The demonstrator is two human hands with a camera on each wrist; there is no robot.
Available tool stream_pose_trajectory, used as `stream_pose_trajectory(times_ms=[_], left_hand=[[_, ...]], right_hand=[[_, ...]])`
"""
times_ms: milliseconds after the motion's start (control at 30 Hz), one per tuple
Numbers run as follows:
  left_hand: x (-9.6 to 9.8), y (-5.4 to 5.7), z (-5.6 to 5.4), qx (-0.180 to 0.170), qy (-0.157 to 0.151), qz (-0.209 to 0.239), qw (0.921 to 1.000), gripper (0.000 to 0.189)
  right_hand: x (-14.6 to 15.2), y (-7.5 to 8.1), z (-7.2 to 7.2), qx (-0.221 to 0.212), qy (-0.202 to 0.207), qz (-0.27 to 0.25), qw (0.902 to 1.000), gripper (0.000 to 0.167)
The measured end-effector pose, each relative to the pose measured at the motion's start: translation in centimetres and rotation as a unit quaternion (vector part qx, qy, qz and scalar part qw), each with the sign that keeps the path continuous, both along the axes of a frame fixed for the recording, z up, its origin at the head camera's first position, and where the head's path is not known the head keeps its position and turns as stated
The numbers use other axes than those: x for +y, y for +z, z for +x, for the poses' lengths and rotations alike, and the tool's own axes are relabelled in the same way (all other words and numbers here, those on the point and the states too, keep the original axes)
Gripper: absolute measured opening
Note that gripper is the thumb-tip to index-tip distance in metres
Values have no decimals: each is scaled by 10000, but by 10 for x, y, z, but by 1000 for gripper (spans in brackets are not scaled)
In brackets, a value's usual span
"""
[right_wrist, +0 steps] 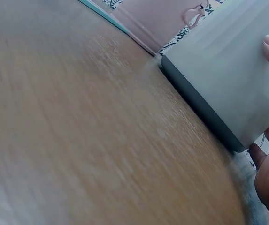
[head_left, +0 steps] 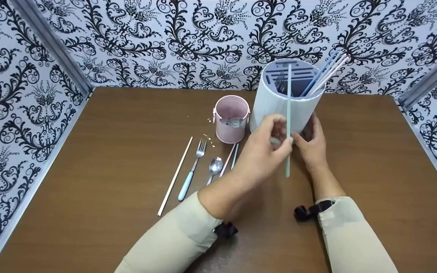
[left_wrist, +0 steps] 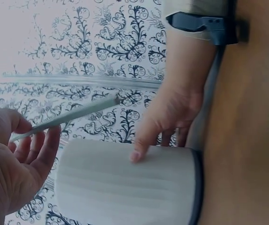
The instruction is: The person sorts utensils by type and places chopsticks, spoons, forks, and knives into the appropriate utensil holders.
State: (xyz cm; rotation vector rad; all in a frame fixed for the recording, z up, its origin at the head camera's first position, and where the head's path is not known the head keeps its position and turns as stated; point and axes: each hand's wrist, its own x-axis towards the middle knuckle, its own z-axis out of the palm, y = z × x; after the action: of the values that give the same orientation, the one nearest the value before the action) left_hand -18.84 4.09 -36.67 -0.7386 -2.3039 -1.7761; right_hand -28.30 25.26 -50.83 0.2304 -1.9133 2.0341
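My left hand (head_left: 258, 155) pinches a pale green chopstick (head_left: 288, 91), which stands nearly upright in front of the white utensil holder (head_left: 266, 104). In the left wrist view the same chopstick (left_wrist: 82, 111) slants above the thumb and curled fingers. Low on its right side, my right hand (head_left: 314, 146) grips the holder, thumb on the near wall and fingers going round behind. The holder's slotted lavender top carries a blue chopstick (head_left: 323, 70), several pale pink ones (head_left: 330, 76) and a dark-looking fork (head_left: 280, 81).
A pink cup (head_left: 230, 133) stands left of the holder. On the brown table (head_left: 120, 151) lie a whitish chopstick (head_left: 176, 175), a fork with a light blue handle (head_left: 186, 185), a spoon (head_left: 215, 166), and pink (head_left: 227, 160) and blue (head_left: 235, 155) sticks partly behind my left arm. Patterned walls enclose the table.
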Motion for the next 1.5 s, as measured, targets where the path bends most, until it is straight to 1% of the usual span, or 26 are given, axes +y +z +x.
stream_pose_trajectory(times_ms=[100, 233, 300, 433, 533, 633, 800, 900, 1000, 1267, 1400, 1500], left_hand=[[5, 12, -6, 255, 148, 77, 9995, 33], [12, 30, -15, 581, 288, 252, 9976, 31], [15, 39, -19, 733, 380, 347, 9960, 31], [19, 51, -27, 1081, 589, 488, 9912, 31], [21, 59, -35, 1301, 689, 668, 9868, 30], [23, 66, -42, 1404, 758, 827, 9837, 28], [27, 75, -52, 1303, 760, 960, 9839, 27], [30, 76, -58, 1260, 769, 969, 9843, 26], [33, 75, -64, 1227, 817, 891, 9851, 26], [42, 60, -79, 1115, 836, 703, 9877, 23], [47, 53, -87, 1222, 813, 747, 9863, 19], [51, 51, -91, 1271, 829, 660, 9862, 18]], right_hand=[[1, 0, 0, -8, -2, 10, 10000, 95], [3, 1, -1, -61, -65, 125, 9999, 91], [3, 1, -1, -89, -111, 199, 9997, 92], [4, 1, -1, -148, -67, 191, 9997, 102], [4, 2, 0, -202, -36, 198, 9996, 98], [2, 4, 1, -226, -41, 239, 9994, 91], [0, 7, 2, -280, -33, 202, 9994, 87], [0, 8, 2, -345, -36, 213, 9992, 87], [0, 8, 2, -422, -56, 263, 9987, 88], [0, 8, 3, -439, -65, 315, 9985, 89], [0, 7, 4, -395, -55, 300, 9988, 88], [1, 6, 4, -364, -63, 308, 9988, 88]])
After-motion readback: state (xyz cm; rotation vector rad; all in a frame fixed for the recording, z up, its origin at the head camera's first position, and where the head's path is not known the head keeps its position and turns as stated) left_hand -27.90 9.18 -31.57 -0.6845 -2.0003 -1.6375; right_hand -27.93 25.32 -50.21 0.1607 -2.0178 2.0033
